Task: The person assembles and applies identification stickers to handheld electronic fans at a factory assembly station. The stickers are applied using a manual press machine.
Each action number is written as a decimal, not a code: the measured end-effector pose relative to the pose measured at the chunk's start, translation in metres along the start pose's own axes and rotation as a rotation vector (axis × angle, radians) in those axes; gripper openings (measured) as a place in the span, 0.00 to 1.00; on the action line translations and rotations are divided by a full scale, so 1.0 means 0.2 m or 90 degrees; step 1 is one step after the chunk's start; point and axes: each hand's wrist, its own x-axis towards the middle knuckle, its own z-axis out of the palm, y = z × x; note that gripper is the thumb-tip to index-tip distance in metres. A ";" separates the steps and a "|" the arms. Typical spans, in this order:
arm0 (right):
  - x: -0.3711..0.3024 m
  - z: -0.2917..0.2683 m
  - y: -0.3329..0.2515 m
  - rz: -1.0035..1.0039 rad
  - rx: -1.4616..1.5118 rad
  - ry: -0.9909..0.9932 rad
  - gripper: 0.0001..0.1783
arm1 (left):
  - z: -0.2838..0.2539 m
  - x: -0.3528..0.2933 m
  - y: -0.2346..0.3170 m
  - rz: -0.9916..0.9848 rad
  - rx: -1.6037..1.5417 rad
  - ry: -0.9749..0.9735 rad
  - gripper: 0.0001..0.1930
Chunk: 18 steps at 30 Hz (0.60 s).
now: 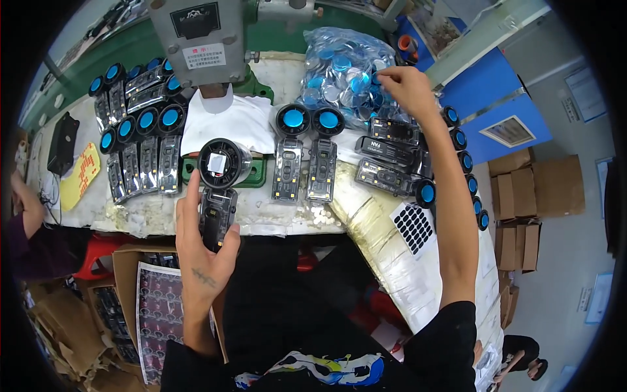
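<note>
My left hand is wrapped round the clear-and-black body of a handheld fan. The fan's round black head faces up with a pale square patch at its centre, and it lies over the front of a green metal base. My right hand reaches over the right side of a clear plastic bag. Its thumb and fingers are pinched together at a blue disc. Many blue and silver discs fill the bag. Two fans with blue centres stand side by side between my hands.
A grey press rises behind the held fan. More fans lie in rows at left, others under my right forearm. A sheet of black dots lies near the right edge. Cardboard boxes stand below left. Another person is at lower right.
</note>
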 end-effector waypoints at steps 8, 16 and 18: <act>0.04 0.09 -0.10 0.010 -0.445 0.113 0.16 | -0.02 0.01 -0.04 -0.023 -0.024 0.007 0.40; 0.05 0.10 -0.07 -0.070 -0.395 0.135 0.16 | -0.03 0.06 -0.07 0.011 -0.012 0.014 0.40; 0.03 0.09 -0.03 -0.168 -0.322 0.132 0.14 | -0.04 0.07 -0.07 0.020 -0.024 0.020 0.40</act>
